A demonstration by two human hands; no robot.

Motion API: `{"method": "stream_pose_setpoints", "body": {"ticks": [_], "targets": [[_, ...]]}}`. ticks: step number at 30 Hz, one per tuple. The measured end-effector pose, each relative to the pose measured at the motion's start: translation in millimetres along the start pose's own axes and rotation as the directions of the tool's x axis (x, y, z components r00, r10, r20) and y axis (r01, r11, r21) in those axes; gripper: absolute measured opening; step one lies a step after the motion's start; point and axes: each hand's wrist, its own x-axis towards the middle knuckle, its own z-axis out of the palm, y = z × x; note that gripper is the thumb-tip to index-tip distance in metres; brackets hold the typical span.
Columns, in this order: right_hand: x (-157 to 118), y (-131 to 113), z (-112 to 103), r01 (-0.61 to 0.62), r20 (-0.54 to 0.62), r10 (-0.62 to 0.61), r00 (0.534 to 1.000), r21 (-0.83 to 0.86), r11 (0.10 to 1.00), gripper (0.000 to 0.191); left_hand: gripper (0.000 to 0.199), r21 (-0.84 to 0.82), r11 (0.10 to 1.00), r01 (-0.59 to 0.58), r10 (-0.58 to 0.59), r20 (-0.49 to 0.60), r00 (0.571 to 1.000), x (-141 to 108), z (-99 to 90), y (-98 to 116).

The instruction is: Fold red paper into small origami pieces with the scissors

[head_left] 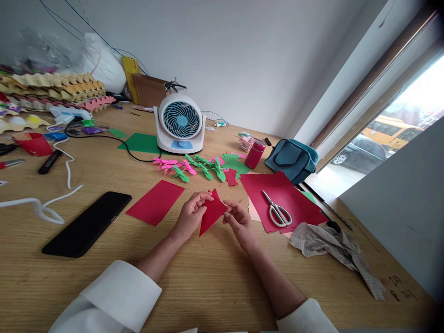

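A folded piece of red paper, pointed at its ends, is held up over the wooden table between my two hands. My left hand pinches its left side, thumb in front. On the right, the fingertips of my right hand grip the paper's right corner. A flat red paper rectangle lies left of my left hand. To the right of my right hand, scissors with pale handles rest on a stack of larger red sheets. Green and pink paper cut-outs lie in a row beyond my hands.
A white fan stands at the back. A black phone lies at left, near a white cable. A red can, a teal bag and a crumpled grey cloth are at right. Egg trays are stacked far left.
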Motion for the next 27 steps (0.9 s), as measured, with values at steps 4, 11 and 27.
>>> {"method": "stream_pose_setpoints", "body": {"ticks": [4, 11, 27], "targets": [[0.0, 2.1, -1.4, -0.006, 0.008, 0.006, 1.000, 0.005, 1.000, 0.031, 0.031, -0.015, 1.000, 0.007, -0.007, 0.013, 1.000, -0.1, -0.4, -1.4], [-0.3, 5.7, -2.3, -0.035, 0.010, 0.035, 0.999, -0.034, 0.999, 0.025, 0.031, 0.144, 0.988, -0.057, 0.047, 0.072, 0.996, -3.3, 1.5, -9.8], [-0.1, 18.3, -12.8, 0.086, -0.009, -0.093, 0.996, -0.310, 0.947, 0.012, 0.026, 0.483, 0.852, -0.201, 0.122, 0.191, 0.974, -7.0, 3.1, -10.3]]}}
